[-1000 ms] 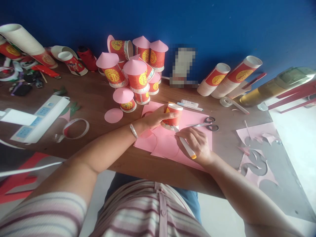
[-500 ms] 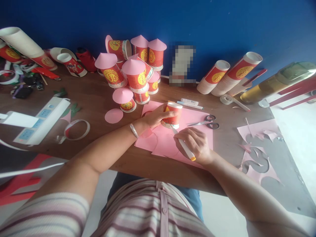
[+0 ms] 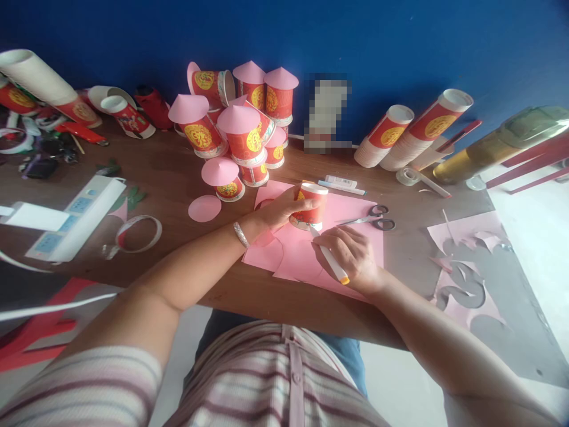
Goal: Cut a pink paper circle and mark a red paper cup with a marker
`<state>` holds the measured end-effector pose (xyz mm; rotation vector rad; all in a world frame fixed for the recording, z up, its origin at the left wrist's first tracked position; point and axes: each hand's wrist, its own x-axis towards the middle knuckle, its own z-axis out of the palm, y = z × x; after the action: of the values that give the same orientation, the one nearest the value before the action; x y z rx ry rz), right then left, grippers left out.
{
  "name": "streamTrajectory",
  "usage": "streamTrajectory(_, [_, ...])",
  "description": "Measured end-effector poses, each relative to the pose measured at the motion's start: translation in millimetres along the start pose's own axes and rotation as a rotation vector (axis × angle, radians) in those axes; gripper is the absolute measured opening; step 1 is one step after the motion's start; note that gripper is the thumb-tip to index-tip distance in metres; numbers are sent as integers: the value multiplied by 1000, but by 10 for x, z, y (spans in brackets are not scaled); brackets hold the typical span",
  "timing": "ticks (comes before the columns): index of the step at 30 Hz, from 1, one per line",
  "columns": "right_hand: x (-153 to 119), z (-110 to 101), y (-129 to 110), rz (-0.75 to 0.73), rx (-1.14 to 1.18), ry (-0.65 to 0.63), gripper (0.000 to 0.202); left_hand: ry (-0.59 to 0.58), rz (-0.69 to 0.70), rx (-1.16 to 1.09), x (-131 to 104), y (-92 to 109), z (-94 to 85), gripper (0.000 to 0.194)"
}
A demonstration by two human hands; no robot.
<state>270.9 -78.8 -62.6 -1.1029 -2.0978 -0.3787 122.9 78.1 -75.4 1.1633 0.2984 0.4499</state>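
Note:
My left hand (image 3: 283, 209) is wrapped round a red paper cup (image 3: 315, 204), its white rim facing up, above pink paper sheets (image 3: 293, 264). My right hand (image 3: 349, 252) grips a white marker with an orange end (image 3: 333, 265). The marker's tip is at the cup's white lower band, where some drawn marks show. Scissors (image 3: 377, 217) with dark handles lie on the pink paper to the right. Behind the cup are a capped marker (image 3: 342, 188) and a small whitish piece beside it.
Red cups with pink cone tops (image 3: 240, 121) stand grouped at the back, near a pink disc (image 3: 204, 209). Cup stacks (image 3: 386, 136) and a gold bottle (image 3: 471, 157) lean at the right. Paper scraps (image 3: 471, 296), a tape roll (image 3: 138, 233) and a power strip (image 3: 77, 216) lie around.
The orange end of the marker has shifted slightly left and up in my right hand. My left hand still holds the cup in nearly the same place.

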Motion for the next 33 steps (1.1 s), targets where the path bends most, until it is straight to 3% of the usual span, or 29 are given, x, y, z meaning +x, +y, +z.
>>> streamTrajectory(24, [28,-8,-1,-17,9,-10,21,4,-2,-1,10,-17,-15,50])
streamTrajectory(33, [5,-25,3,-17,14,40,23,-5,0,3,2,-37,-37,49])
